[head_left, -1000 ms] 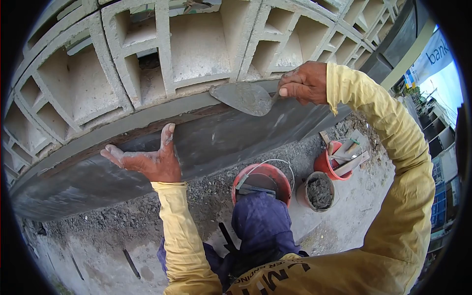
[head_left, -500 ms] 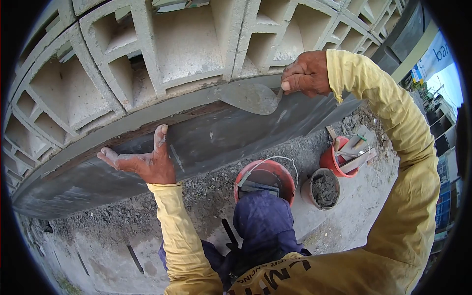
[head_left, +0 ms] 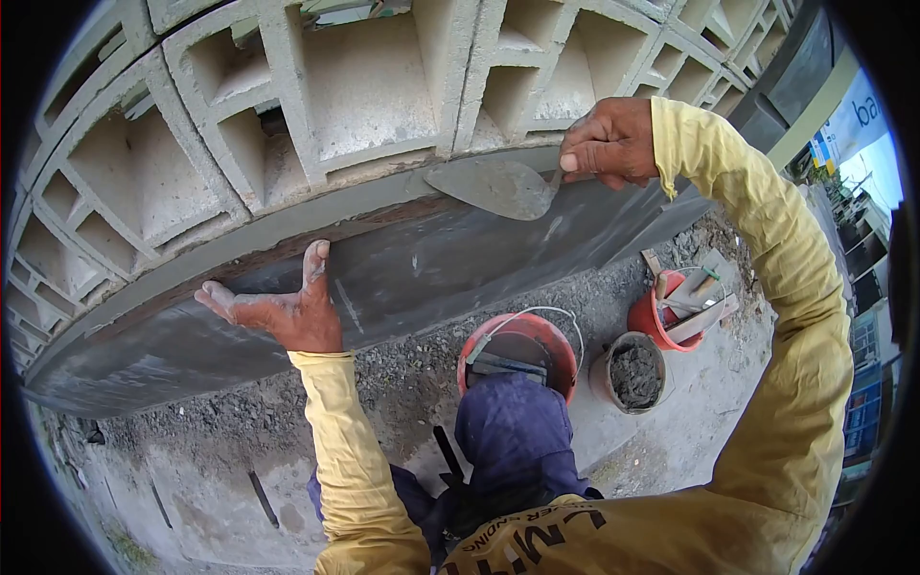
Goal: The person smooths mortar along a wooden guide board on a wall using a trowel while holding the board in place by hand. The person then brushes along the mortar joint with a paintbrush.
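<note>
My right hand (head_left: pixel 613 144) is closed around the handle of a pointing trowel (head_left: pixel 498 187). Its blade lies against the grey mortar ledge (head_left: pixel 355 196) under the pierced blocks, tip toward the left. My left hand (head_left: pixel 292 307) is open, thumb and fingers spread wide against the dark plastered wall face (head_left: pixel 431 268). Its thumb tip reaches a reddish-brown strip (head_left: pixel 369 222) running along beneath the ledge. Wet-looking grey residue coats the fingers.
Pale openwork blocks (head_left: pixel 374 86) rise above the ledge. On the ground stand a red bucket (head_left: pixel 565 335) with tools inside, a smaller bucket (head_left: pixel 602 379) of mortar and another red bucket (head_left: pixel 644 314) holding tools and boards. Loose gravel (head_left: pixel 220 402) lines the wall's foot.
My right hand and the trowel have shifted slightly to the right along the ledge. The left hand stays in nearly the same place, fingers still spread.
</note>
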### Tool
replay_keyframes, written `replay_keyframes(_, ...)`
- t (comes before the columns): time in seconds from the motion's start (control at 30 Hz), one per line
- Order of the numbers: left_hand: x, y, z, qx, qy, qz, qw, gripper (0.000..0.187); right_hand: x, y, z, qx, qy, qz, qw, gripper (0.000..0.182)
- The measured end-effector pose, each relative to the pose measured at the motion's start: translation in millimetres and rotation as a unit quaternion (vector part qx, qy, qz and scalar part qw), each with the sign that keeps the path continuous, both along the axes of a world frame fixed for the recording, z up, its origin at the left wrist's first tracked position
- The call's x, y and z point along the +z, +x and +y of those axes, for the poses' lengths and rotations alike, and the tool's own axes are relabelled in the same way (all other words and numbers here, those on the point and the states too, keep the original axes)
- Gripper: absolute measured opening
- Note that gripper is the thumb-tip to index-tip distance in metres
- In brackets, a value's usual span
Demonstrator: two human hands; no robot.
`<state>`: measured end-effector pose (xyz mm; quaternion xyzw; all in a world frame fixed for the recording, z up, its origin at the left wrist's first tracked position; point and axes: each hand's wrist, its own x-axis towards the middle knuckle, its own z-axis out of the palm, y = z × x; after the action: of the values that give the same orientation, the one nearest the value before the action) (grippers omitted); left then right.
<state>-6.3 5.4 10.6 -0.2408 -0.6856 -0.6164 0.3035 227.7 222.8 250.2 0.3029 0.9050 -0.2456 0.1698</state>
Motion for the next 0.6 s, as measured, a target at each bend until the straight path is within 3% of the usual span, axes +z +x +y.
replay_keyframes(0.2, -2, -3, -1, 0.040, -0.040, 0.016, 0.998, 0.118, 4, -25, -40, 0.000, 0.067, -0.045, 0.997, 0.041)
replay_keyframes(0.33, 0, -1, 0, 0.026, -0.028, 0.023, 0.999, 0.115, -2, -4, -13, 0.076, 0.118, -0.019, 0.990, 0.044)
replay_keyframes(0.5, 0, -1, -1, 0.026, -0.027, 0.030, 0.999, 0.116, -2, 79, 47, -0.134, 0.048, -0.032, 0.989, 0.042)
replay_keyframes(0.6, -1, -1, 0, 0.023, -0.014, 0.018, 0.999, 0.118, 1, 128, 63, -0.228, 0.075, -0.007, 0.971, 0.038)
